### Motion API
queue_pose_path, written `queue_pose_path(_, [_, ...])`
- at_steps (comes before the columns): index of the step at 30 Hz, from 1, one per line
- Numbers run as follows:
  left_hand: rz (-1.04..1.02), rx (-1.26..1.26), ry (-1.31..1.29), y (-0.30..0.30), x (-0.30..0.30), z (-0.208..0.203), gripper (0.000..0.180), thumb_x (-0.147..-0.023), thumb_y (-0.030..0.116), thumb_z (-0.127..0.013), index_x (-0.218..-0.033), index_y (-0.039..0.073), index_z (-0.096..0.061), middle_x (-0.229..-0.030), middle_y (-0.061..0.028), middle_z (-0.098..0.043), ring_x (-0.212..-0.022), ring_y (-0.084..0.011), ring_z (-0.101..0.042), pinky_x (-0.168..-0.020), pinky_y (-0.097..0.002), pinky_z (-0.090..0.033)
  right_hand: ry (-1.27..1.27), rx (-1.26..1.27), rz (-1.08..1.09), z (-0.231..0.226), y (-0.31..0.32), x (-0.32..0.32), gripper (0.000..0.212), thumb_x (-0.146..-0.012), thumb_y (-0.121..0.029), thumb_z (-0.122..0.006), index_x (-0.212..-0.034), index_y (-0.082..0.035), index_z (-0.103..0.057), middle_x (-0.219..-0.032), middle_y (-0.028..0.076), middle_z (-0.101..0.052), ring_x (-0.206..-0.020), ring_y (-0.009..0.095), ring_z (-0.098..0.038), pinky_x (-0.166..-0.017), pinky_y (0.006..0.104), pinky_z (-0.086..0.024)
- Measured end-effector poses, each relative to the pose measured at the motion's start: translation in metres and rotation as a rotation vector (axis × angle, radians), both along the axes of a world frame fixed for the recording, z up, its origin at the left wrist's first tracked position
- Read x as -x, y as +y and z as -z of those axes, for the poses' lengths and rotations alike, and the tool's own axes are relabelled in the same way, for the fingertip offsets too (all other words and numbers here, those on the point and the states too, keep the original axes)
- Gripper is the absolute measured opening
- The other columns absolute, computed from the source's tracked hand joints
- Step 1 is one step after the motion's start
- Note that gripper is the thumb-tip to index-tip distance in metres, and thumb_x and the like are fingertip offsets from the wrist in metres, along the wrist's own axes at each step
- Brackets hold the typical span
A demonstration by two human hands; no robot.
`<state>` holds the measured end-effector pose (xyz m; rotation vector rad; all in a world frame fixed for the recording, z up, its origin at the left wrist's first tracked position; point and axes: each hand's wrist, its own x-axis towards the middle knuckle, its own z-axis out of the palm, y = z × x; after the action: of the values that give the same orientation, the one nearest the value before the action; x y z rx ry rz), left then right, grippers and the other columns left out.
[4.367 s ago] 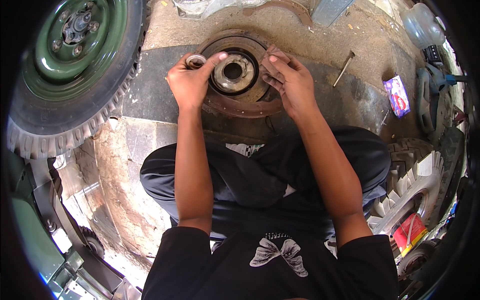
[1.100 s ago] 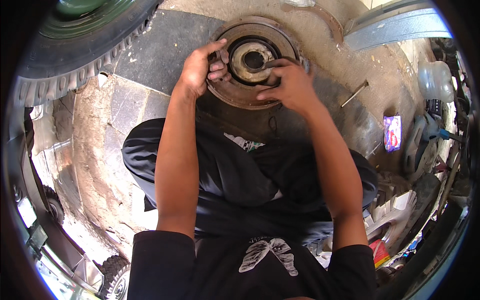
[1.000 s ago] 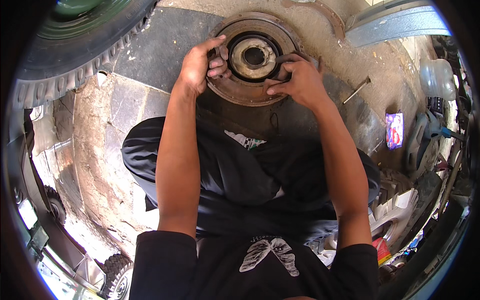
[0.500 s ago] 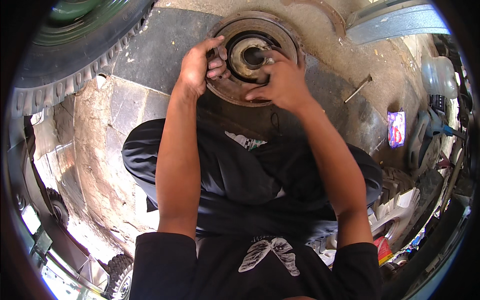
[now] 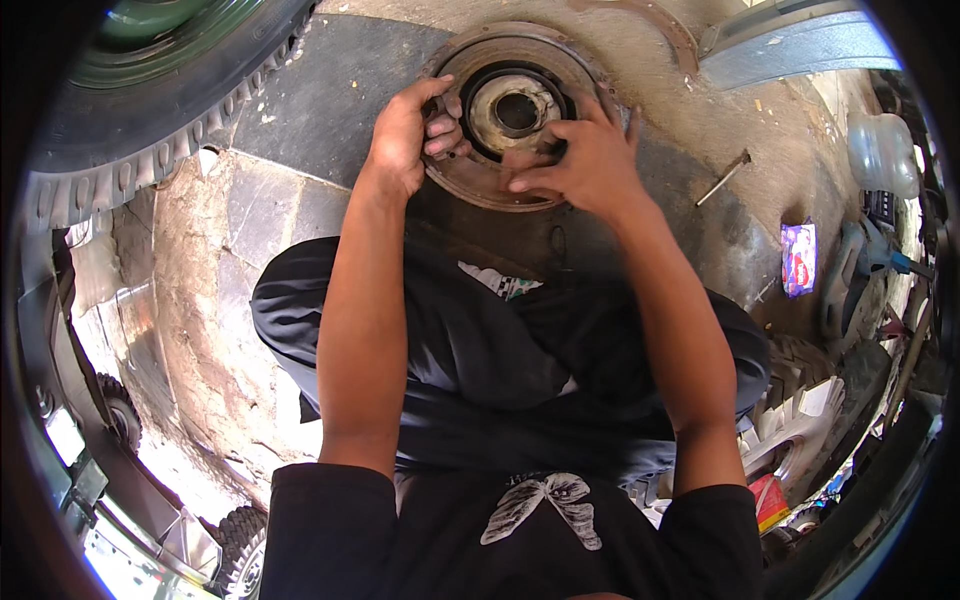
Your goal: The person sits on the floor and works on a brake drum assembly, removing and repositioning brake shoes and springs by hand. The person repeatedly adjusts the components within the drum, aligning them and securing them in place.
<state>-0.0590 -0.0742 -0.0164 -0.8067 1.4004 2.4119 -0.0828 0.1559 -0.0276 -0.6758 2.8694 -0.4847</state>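
Observation:
A round, rusty metal hub, like a brake drum (image 5: 470, 185), lies on the ground in front of me. Pale grease coats the ring around its dark centre hole (image 5: 517, 112). At the drum's left edge is my left hand (image 5: 408, 135), its smudged fingers curled in and its thumb pointing up along the rim. Whatever its palm may hold is hidden. My right hand (image 5: 595, 160) hovers over or touches the drum's lower right part, fingers spread and thumb apart. Nothing shows in its grasp, and its fingertips are partly blurred.
A big tyre (image 5: 150, 120) on a green rim stands at the upper left. To the right lie a thin metal rod (image 5: 722, 180), a purple packet (image 5: 798, 260) and a clear plastic bottle (image 5: 882, 155). A grey metal beam (image 5: 790, 50) sits at the upper right.
My right hand has drawn away from the greased centre hole toward the drum's lower right, uncovering the hole. The left hand keeps its curled pose at the left edge.

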Motion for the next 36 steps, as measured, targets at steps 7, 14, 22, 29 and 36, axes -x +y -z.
queue_pose_path(7, [-0.01,0.02,-0.002,0.004,0.002,-0.001,0.03,-0.102,0.028,-0.06,-0.078,0.009,-0.056,-0.054,0.0061,-0.031,-0.043,-0.0104,-0.028,-0.06,-0.0334,-0.044,0.044,-0.016,-0.044,0.005,0.018,0.01,0.083,-0.048,-0.075,-0.089,-0.117,-0.029,-0.081,-0.164,0.021,-0.041,-0.159,0.047,-0.022,-0.124,0.0745,-0.006])
queue_pose_path(14, [-0.033,0.015,-0.011,0.001,-0.002,0.003,0.03,-0.1,0.028,-0.061,-0.078,0.009,-0.056,-0.055,0.0059,-0.032,-0.044,-0.0107,-0.028,-0.06,-0.0337,-0.044,-0.055,-0.136,0.021,-0.002,0.02,0.008,0.083,-0.049,-0.076,-0.088,-0.119,-0.031,-0.081,-0.169,0.019,-0.035,-0.16,0.047,-0.015,-0.124,0.0742,-0.002])
queue_pose_path(22, [-0.056,0.001,-0.053,0.005,0.003,0.005,0.031,-0.101,0.028,-0.061,-0.077,0.009,-0.055,-0.056,0.0056,-0.032,-0.045,-0.0111,-0.028,-0.06,-0.0351,-0.045,0.052,-0.013,-0.01,0.014,-0.001,0.0,0.094,-0.047,-0.08,-0.087,-0.127,-0.03,-0.079,-0.173,0.022,-0.023,-0.16,0.05,-0.011,-0.124,0.0731,-0.001])
queue_pose_path(29, [-0.017,-0.019,0.003,0.002,0.0,0.011,0.031,-0.102,0.03,-0.057,-0.081,0.007,-0.056,-0.056,0.0033,-0.035,-0.045,-0.0124,-0.03,-0.061,-0.0358,-0.047,0.046,-0.091,0.07,0.011,0.032,0.011,0.11,-0.047,-0.081,-0.087,-0.144,-0.034,-0.067,-0.175,0.026,-0.013,-0.161,0.052,-0.003,-0.124,0.0737,-0.002])
queue_pose_path(36, [-0.012,0.009,-0.007,0.004,0.002,0.006,0.031,-0.102,0.029,-0.057,-0.079,0.007,-0.056,-0.056,0.0034,-0.036,-0.045,-0.0123,-0.03,-0.063,-0.0363,-0.048,0.141,-0.037,0.002,0.017,-0.003,-0.003,0.113,-0.051,-0.09,-0.078,-0.15,-0.039,-0.059,-0.174,0.027,-0.015,-0.16,0.054,-0.006,-0.121,0.0776,-0.005])
